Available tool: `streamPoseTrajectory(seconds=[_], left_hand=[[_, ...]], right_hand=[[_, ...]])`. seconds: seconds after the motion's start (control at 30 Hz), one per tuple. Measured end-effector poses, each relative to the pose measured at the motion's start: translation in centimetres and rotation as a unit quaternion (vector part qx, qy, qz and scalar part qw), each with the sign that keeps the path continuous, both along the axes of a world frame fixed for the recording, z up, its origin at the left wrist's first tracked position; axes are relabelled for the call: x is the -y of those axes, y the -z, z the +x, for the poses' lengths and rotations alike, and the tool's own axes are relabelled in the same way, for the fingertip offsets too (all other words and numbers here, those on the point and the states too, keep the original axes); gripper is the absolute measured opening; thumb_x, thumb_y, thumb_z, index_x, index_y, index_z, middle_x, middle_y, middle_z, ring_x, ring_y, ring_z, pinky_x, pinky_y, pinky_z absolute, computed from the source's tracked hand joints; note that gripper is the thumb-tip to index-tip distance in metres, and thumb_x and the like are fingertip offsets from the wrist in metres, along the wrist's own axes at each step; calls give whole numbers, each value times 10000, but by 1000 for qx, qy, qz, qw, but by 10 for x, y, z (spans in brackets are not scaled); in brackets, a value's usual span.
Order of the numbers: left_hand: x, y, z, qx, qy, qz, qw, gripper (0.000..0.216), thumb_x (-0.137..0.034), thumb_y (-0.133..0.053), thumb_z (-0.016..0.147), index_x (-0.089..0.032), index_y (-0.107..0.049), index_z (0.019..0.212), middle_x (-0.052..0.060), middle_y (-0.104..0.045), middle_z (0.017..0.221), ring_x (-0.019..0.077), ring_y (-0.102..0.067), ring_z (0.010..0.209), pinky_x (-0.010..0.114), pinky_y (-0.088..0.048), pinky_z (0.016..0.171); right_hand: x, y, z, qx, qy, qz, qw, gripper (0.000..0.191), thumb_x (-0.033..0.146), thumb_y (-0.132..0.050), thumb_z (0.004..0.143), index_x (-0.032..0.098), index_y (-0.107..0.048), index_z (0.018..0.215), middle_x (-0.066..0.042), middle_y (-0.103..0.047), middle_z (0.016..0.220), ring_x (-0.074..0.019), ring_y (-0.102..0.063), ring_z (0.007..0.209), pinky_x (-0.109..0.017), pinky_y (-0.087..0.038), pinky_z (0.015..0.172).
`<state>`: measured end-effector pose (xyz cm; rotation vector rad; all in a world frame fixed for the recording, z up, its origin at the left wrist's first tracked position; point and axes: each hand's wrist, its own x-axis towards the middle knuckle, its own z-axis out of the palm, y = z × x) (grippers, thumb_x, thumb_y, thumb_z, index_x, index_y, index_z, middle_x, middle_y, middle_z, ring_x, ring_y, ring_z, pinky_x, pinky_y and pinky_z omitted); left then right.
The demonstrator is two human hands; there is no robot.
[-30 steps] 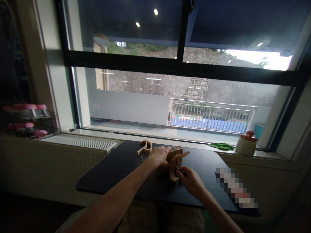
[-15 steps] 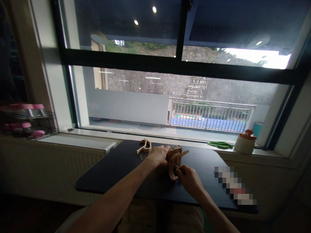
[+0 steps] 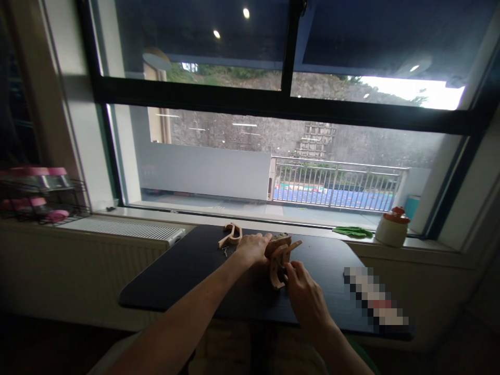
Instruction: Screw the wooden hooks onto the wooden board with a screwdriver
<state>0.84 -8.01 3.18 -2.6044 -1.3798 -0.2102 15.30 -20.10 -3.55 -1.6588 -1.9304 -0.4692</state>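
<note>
My left hand (image 3: 252,247) is closed on the left side of a small wooden assembly (image 3: 278,244), pressing it to the table. The assembly has a brown block on top and curved, light wooden parts with small dark holes, one strip jutting out to the right. My right hand (image 3: 302,284) is at its front right, fingers wrapped round a small screwdriver-like tool whose dark end (image 3: 285,281) barely shows. Its tip is hidden. Beyond my left hand lies a loose bent wooden frame (image 3: 233,233), with several small metal screws (image 3: 225,251) beside it.
The dark table (image 3: 175,281) stands against a window sill. On the sill are a green cloth (image 3: 352,232) and a cream jar with an orange-red lid (image 3: 392,227). A blurred-out flat object (image 3: 377,299) lies at the table's right edge. A radiator (image 3: 117,260) is left.
My right hand has turned and its fingers have risen, hiding the metal shaft that showed before. My left hand keeps its hold on the wooden assembly. The view has shifted slightly.
</note>
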Motion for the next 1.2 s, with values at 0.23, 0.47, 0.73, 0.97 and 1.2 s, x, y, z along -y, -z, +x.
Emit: streamPoseTrajectory(seconds=[0.23,0.47,0.73,0.97,1.2], left_hand=[[2,-3,0,3,-8,-9,1000,660,-636,-537,603,-253,-453,1133,108,-605,980,305,-614,859,408,-484,711],[5,-6,1,-2,-17,-24,1000,665,-583,-579,600,-257,-448,1165,113,-598,1024,302,-604,901,400,-478,741],[5,-7,1,-3,-12,-25,1000,683,-610,-560,609,-267,-442,1187,111,-600,1032,307,-603,913,402,-478,747],[3,-5,0,-7,-3,-21,1000,721,-626,-552,606,-274,-414,1220,110,-601,1048,313,-602,920,412,-475,756],[4,-7,0,-10,2,-22,1000,696,-620,-557,609,-275,-424,1199,101,-609,1025,304,-608,900,402,-478,743]], right_hand=[[-9,10,13,46,23,31,998,284,96,-418,861,247,-510,1083,-38,-561,1011,-128,-578,755,-208,-395,551],[-1,19,18,-74,12,-26,997,243,228,-408,879,225,-480,1111,-31,-630,936,-153,-629,751,-227,-406,594],[7,33,18,-143,4,5,990,321,250,-330,908,221,-482,1190,-39,-606,978,-150,-630,748,-235,-450,603],[5,39,15,-153,-35,37,987,330,270,-339,914,195,-511,1185,-63,-619,943,-149,-631,748,-219,-470,629],[4,38,11,-161,-42,40,985,336,248,-332,910,196,-509,1190,-75,-617,975,-161,-635,768,-231,-479,636]])
